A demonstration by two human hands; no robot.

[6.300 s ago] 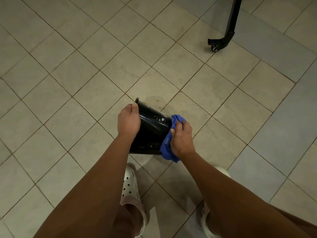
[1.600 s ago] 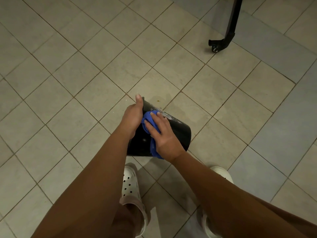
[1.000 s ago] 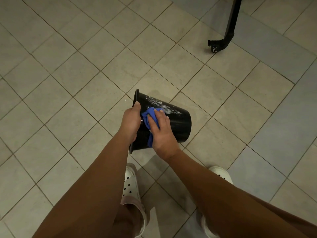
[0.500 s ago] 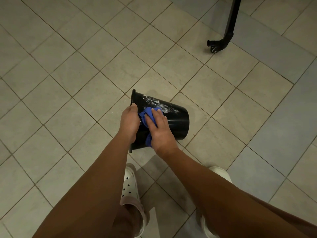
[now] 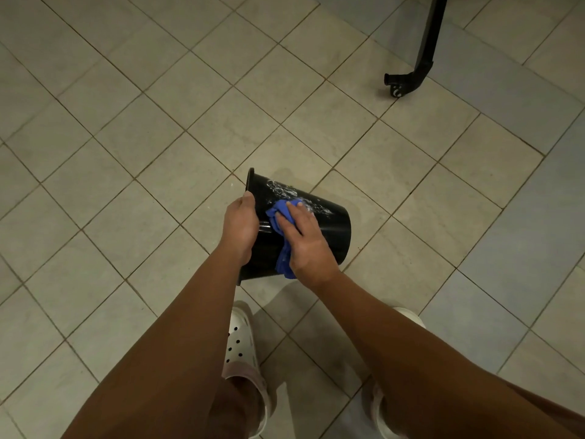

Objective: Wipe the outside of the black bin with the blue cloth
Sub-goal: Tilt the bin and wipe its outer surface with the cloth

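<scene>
Cloth [image 5: 282, 216] now nearer rim [image 5: 250, 180] (bin [image 5: 334, 224] sideways)

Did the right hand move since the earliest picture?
Yes: judged against the caster leg, right hand and blue cloth went left, to the rim end of the black bin.

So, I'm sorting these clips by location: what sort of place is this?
Likely indoors, a room at home or work, can't tell which: tiled floor, a black wheeled furniture leg, a black bin being wiped with a blue cloth.
</scene>
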